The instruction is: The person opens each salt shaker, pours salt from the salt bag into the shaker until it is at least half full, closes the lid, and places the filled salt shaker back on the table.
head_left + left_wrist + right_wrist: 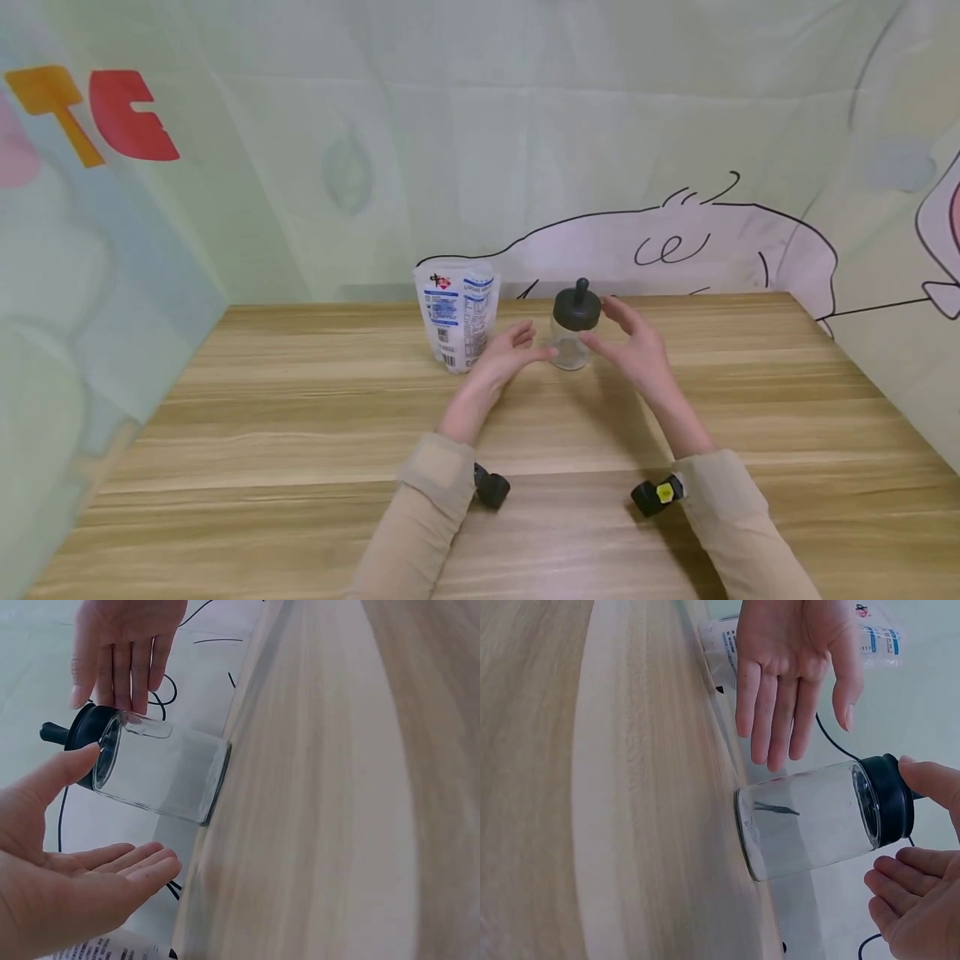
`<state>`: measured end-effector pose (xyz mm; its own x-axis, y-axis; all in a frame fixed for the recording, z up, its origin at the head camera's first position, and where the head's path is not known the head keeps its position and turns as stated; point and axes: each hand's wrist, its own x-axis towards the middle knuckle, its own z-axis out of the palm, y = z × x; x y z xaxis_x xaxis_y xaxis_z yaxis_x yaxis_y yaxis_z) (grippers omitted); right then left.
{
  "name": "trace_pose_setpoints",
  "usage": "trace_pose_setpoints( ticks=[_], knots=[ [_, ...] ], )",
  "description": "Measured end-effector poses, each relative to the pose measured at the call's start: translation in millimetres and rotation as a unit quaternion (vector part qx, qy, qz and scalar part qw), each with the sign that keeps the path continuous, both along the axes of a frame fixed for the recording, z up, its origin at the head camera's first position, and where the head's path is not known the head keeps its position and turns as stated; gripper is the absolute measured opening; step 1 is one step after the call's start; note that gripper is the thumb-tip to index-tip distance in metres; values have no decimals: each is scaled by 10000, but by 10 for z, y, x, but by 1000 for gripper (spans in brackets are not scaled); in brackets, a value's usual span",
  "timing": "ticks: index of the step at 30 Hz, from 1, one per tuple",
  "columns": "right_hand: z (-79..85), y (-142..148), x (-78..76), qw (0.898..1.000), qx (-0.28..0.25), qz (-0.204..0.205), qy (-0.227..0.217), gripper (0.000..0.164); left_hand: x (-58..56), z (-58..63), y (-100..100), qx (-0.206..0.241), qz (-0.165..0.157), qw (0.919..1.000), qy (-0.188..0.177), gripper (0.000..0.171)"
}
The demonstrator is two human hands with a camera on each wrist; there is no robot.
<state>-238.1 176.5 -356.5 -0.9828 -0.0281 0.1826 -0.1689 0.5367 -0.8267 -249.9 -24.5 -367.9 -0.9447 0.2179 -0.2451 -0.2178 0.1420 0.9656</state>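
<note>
A clear glass jar point(570, 353) with a black lid point(576, 311) and a knob on top stands upright near the back of the table. A little white matter shows at its bottom in the right wrist view. To the left of the jar is my left hand point(508, 358), fingers extended and thumb pointing at the glass. My right hand point(636, 343) is on the other side, its thumb tip right by the lid point(892, 799) and its fingers straight. Both palms face the jar point(169, 769), one on each side, and neither grips it.
A white pouch point(450, 312) with blue print stands just left of my left hand, near the table's back edge. Behind the wooden table point(300, 433) hangs a printed cloth point(450, 150). Black wrist cameras point(492, 490) sit at my cuffs.
</note>
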Motion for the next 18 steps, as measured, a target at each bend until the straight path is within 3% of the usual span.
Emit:
trace_pose_setpoints(
  ticks=[18],
  knots=[
    [16,-31,-35,10000,-53,-11,-36,77,-81,-67,145,156,114,9997,-115,83]
  ],
)
